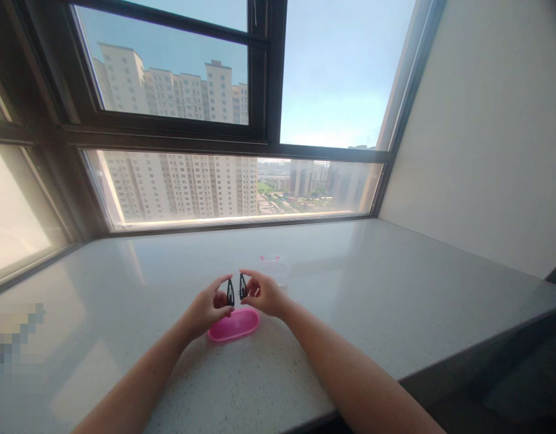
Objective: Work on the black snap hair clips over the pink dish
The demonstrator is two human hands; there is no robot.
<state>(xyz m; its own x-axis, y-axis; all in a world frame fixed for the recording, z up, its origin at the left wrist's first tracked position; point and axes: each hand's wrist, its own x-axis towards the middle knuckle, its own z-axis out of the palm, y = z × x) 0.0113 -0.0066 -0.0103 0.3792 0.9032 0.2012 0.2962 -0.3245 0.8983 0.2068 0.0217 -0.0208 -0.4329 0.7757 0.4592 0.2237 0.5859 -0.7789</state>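
Note:
Two black snap hair clips are held upright side by side, with a small gap between them. My left hand [208, 308] pinches one hair clip [231, 293] by its ends between thumb and fingers. The other hair clip [243, 287] is gripped the same way in my right hand [265, 293]. Just below the hands lies a pink oval tray [235, 326], its inside bare where it shows. Behind my right hand stands a clear plastic container [278, 269] with pink latches, partly hidden by the hand.
A pale speckled counter [395, 289] spans the window bay, its front edge running up to the right. Dark-framed windows [273, 132] rise behind it, with tall buildings outside. A plain wall [476, 138] closes the right side. Something pixelated [11, 337] lies at the far left.

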